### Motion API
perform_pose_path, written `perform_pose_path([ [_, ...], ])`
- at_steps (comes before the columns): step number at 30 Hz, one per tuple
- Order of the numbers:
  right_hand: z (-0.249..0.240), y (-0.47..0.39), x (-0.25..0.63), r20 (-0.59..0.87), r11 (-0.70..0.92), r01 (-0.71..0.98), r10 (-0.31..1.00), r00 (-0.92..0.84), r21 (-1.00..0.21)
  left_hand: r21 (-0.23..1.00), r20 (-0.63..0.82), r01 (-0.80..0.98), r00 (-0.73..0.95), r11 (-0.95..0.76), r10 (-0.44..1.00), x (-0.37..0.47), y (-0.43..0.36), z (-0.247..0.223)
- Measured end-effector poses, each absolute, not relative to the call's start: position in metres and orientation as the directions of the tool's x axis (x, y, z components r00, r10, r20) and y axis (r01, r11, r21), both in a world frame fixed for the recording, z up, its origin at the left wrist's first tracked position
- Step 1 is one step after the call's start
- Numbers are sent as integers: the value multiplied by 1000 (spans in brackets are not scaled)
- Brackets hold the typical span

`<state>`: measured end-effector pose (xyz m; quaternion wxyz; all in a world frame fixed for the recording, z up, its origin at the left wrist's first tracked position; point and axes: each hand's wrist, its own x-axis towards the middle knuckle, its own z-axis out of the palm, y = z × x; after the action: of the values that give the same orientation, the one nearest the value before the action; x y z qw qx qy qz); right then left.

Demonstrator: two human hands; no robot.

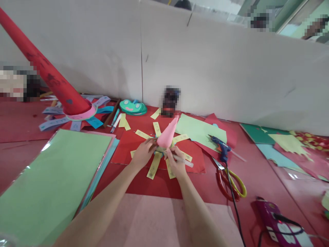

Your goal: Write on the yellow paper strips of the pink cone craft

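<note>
A pink paper cone (167,135) stands tilted to the right, with yellow paper strips (154,166) spread outward around its base. Some strips carry small drawn marks. My left hand (144,152) has its fingers closed against the left side of the cone's base. At the front right of the base, my right hand (175,161) is closed around a slim whitish pen-like stick (185,161), its fingertips touching the cone's lower edge. Whether the stick's tip touches paper is hidden by the fingers. Red paper (138,183) lies beneath the cone.
A tall red cone (59,79) with blue and lilac strips stands left, behind green sheets (59,171). Green frog cutouts (133,107) lie near the white partition (218,68). On the right are a blue glue gun (223,149), its cord, scissors (227,183) and a magenta box (276,219).
</note>
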<state>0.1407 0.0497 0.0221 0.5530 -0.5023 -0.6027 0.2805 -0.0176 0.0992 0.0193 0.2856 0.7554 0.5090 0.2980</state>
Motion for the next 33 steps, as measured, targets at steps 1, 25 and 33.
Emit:
perform_pose_path([
  [1, 21, 50, 141, 381, 334, 291, 917, 120, -897, 736, 157, 598, 303, -316, 940, -18, 99, 20],
  [25, 1, 58, 137, 557, 470, 405, 821, 127, -785, 771, 132, 576, 273, -272, 953, -19, 100, 17],
  [33, 3, 57, 136, 530, 456, 375, 839, 123, -807, 768, 127, 580, 278, -272, 952, -20, 100, 17],
])
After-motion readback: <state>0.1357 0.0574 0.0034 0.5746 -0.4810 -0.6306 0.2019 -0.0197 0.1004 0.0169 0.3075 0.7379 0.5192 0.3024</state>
